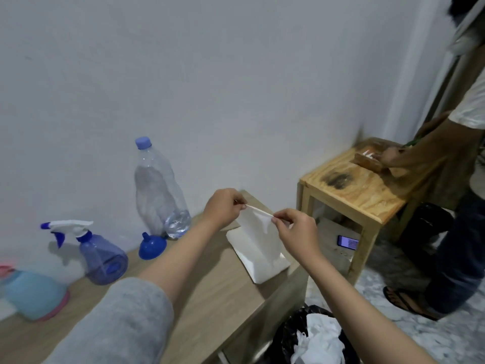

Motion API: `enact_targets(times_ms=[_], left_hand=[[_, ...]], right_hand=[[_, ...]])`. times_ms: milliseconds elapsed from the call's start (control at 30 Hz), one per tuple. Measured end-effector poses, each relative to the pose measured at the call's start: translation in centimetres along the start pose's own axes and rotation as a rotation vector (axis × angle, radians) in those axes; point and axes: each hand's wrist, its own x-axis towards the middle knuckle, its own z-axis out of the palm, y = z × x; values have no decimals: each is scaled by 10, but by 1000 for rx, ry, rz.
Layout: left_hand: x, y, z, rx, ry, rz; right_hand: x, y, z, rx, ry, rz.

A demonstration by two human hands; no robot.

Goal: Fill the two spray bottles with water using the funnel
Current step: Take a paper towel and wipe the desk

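Both hands pinching a tissue: left hand (224, 207), right hand (294, 228), over the tissue pack (258, 258) near the bench's (204, 290) right end. Blue funnel (152, 245) sits by the back edge.

A translucent purple spray bottle (103, 260) stands on the wooden counter (210, 292), its white trigger head (69, 227) with blue nozzle and lever screwed on and pointing left. A second spray bottle (32, 295) — pale blue with a pink base and pink top — stands at the left edge, partly cut off. A blue funnel (152, 245) sits mouth-down, spout up, just beside a tall clear water bottle (160, 190) with a blue cap on; the bottle stands upright against the wall — water only in its bottom part.
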Motion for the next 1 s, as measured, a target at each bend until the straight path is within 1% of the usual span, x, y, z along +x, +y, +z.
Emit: enact_targets(times_ms=[133, 267, 567, 667, 800, 1000], left_hand=[[-6, 11, -24, -33, 62, 32], [-13, 16, -40, -37, 84, 54], [-20, 19, -55, -55, 165, -6], [-17, 21, -56, -62, 177, -10], [-11, 24, -56, -59, 187, -8], [-1, 31, -66, -81, 238, 22]], right_hand=[[8, -20, -10, -13, 24, -32], [11, -33, -14, -8, 6, -48], [19, -52, -16, 23, 61, -136], [24, -52, -16, 31, 57, -179], [30, -49, -15, -52, 50, -249], [44, -56, -24, -33, 75, -290]])
